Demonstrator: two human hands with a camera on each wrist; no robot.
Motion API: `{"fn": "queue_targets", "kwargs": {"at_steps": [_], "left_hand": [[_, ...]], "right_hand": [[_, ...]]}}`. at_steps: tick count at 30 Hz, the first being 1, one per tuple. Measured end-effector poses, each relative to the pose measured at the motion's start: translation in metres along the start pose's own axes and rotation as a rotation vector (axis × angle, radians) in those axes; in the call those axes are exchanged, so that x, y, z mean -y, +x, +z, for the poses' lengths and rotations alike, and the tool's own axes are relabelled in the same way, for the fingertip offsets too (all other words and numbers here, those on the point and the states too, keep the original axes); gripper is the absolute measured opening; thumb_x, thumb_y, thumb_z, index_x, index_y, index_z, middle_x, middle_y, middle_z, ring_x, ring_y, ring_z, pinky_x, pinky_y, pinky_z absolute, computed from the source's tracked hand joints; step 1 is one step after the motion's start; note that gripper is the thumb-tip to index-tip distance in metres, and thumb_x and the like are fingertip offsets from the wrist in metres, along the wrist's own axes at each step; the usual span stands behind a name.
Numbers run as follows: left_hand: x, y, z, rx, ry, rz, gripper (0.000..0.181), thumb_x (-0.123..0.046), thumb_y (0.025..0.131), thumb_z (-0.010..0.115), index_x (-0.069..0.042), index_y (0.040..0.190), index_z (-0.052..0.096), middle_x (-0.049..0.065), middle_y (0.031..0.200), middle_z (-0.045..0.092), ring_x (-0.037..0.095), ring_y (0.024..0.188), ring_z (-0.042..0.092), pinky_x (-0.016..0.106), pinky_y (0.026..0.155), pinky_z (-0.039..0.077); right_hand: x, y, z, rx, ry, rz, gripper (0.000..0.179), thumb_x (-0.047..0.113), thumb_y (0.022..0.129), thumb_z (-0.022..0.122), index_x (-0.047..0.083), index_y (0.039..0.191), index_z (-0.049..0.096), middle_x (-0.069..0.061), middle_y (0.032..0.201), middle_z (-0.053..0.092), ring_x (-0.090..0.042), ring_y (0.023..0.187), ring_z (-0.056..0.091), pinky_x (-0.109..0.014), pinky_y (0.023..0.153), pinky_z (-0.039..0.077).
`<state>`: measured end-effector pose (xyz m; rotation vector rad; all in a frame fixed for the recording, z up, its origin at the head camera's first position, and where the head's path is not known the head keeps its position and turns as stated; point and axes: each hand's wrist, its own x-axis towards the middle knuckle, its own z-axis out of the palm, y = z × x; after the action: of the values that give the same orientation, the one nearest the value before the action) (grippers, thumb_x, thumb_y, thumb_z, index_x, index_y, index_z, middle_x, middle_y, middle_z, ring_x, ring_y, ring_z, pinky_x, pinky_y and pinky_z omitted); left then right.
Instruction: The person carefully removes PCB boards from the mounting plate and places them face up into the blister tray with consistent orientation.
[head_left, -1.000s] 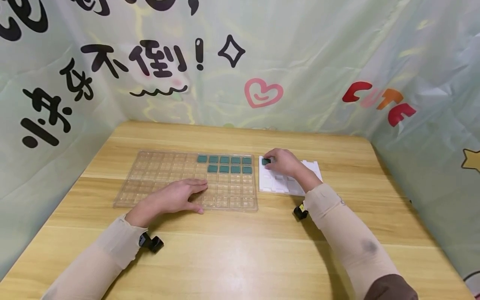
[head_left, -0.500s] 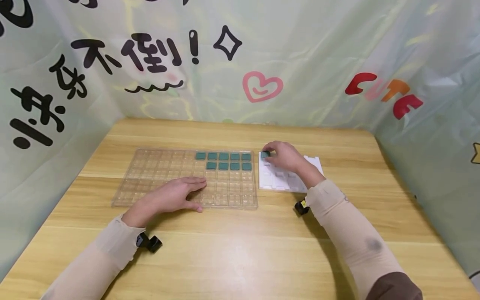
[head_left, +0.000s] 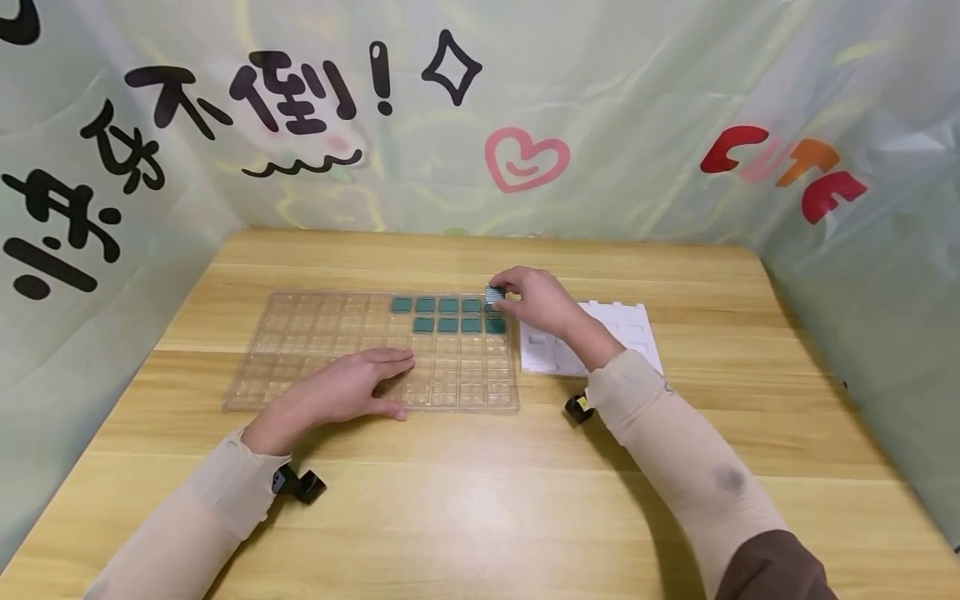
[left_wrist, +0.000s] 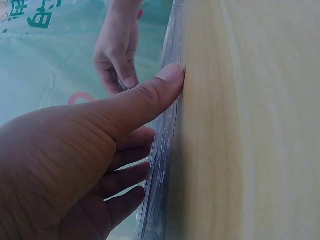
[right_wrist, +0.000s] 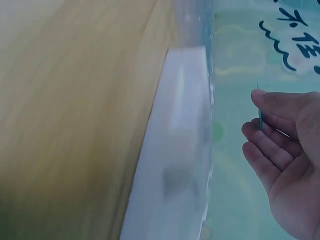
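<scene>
My right hand (head_left: 542, 302) pinches a small, thin green square chip (head_left: 494, 295) between thumb and fingertips, over the back right corner of a clear plastic compartment tray (head_left: 315, 327). In the right wrist view the chip (right_wrist: 260, 115) shows edge-on as a thin plate. Two rows of similar green chips (head_left: 447, 325) lie in the tray's back right compartments. My left hand (head_left: 348, 390) rests on the tray with fingers extended, its thumb (left_wrist: 150, 92) at the near edge in the left wrist view. Beneath the right forearm lies a white tray (head_left: 626, 327) with shallow recesses, partly hidden.
The wooden table (head_left: 465, 500) extends in front of both trays. A printed fabric backdrop (head_left: 615, 108) encloses the table at the back and sides. A small black camera (head_left: 300, 486) sits at the left wrist, another camera (head_left: 579, 408) at the right.
The right hand has lifted the green chip from the white tray's back left corner and carried it left over the clear tray. The left hand has stayed in place; the head view has shifted slightly.
</scene>
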<state>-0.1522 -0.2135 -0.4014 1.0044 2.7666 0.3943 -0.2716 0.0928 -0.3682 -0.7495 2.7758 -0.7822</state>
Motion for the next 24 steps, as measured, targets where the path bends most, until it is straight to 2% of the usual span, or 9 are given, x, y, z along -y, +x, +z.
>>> {"fn": "queue_targets", "kwargs": {"at_steps": [12, 24], "left_hand": [[0.001, -0.003, 0.003, -0.01, 0.003, 0.007, 0.086, -0.058, 0.084, 0.068, 0.001, 0.143, 0.047, 0.014, 0.15, 0.042, 0.033, 0.137, 0.04, 0.049, 0.11, 0.036], [-0.001, -0.001, 0.0, -0.019, 0.006, 0.025, 0.085, -0.055, 0.083, 0.07, 0.002, 0.142, 0.048, 0.015, 0.149, 0.043, 0.033, 0.136, 0.041, 0.049, 0.109, 0.036]], "right_hand": [[0.031, 0.014, 0.019, 0.055, 0.001, -0.04, 0.038, 0.026, 0.094, 0.068, 0.014, 0.13, 0.063, -0.004, 0.128, 0.062, -0.02, 0.113, 0.06, -0.039, 0.093, 0.051], [0.049, 0.023, 0.035, 0.064, -0.003, -0.094, 0.039, 0.029, 0.093, 0.069, 0.014, 0.129, 0.064, -0.001, 0.126, 0.063, -0.015, 0.11, 0.062, -0.034, 0.093, 0.051]]}}
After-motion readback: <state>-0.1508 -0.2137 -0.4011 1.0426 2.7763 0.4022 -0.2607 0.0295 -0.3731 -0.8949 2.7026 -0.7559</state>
